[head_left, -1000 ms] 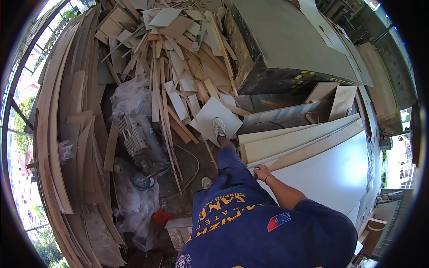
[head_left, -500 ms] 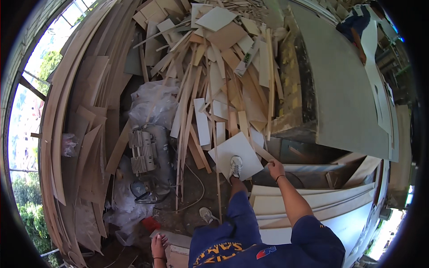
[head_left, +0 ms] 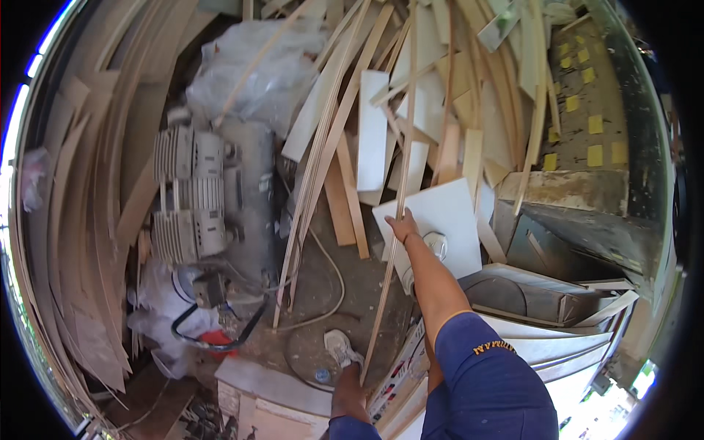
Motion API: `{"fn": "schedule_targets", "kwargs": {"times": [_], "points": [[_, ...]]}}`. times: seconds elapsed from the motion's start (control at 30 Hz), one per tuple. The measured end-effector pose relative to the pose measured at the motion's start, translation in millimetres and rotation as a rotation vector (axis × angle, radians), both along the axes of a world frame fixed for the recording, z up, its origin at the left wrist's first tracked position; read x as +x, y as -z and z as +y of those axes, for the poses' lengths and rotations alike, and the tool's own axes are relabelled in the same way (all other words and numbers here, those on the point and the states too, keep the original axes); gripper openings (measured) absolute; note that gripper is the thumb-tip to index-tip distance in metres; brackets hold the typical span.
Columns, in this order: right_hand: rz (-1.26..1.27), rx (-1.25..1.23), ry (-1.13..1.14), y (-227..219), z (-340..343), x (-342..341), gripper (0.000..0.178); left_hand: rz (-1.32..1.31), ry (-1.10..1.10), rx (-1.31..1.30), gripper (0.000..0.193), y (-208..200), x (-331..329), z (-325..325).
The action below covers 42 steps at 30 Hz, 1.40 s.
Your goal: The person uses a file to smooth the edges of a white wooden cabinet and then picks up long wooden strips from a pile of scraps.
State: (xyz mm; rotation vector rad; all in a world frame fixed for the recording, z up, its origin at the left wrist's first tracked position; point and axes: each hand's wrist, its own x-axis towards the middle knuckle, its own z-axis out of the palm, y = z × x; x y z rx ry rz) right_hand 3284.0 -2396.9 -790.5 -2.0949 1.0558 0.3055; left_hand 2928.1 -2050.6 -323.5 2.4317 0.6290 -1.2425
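Note:
My right hand point(head_left: 402, 226) reaches down over the near part of the scrap pile. Its fingers are closed around a long thin wooden strip point(head_left: 380, 312), which runs from the pile down past my left shoe point(head_left: 342, 349). Under that hand lies a square white panel point(head_left: 458, 209), tilted on the scraps, with my other shoe point(head_left: 435, 245) on it. A narrow board point(head_left: 490, 240) lies along the panel's right side. My left hand is out of view.
A dusty grey air compressor point(head_left: 194, 191) stands on the left, a clear plastic sheet point(head_left: 253, 77) beyond it. A hose point(head_left: 339, 282) curves over the floor. Tall boards point(head_left: 95, 183) lean at the far left. White curved panels point(head_left: 543, 330) are stacked on the right.
The view has dropped closer to the pile. My right hand has left the narrow board by the panel and moved left onto the long thin strip. My left hand has gone out of view.

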Motion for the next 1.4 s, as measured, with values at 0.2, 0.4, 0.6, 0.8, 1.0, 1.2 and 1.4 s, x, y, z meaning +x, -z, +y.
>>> {"fn": "schedule_targets", "kwargs": {"times": [0.2, 0.4, 0.6, 0.8, 1.0, 1.2, 1.4], "points": [[-0.149, -0.045, 0.264, -23.6, 25.7, -3.8, 0.036, 0.129, -0.019, -0.021, 0.053, -13.0, 22.9, -11.6], [-0.226, 0.472, 0.385, -120.9, 25.9, -47.3, 0.038, 0.103, -0.090, -0.029, 0.054, -9.4, -4.5, 1.7], [-0.194, 0.883, 0.524, -251.8, 66.0, -112.0, 0.036, -0.191, -0.072, -0.057, 0.045, 9.8, -42.8, 19.2], [-0.170, 1.015, 0.454, -382.1, 90.3, -113.6, 0.032, -0.314, -0.335, -0.377, 0.051, 10.3, -15.2, 30.3], [-0.301, 1.129, 0.400, -455.6, 77.2, -93.7, 0.034, -0.375, -0.497, -0.514, 0.045, -18.5, 33.0, 46.1], [-0.162, 0.767, 0.338, -459.4, 122.5, -115.1, 0.036, -0.386, -0.730, -0.597, 0.040, 2.7, 24.1, 83.1], [-0.629, 0.022, 0.049, -523.0, 121.0, -64.9, 0.045, -0.371, -0.532, -0.610, 0.035, -20.2, 32.5, 104.9]]}}
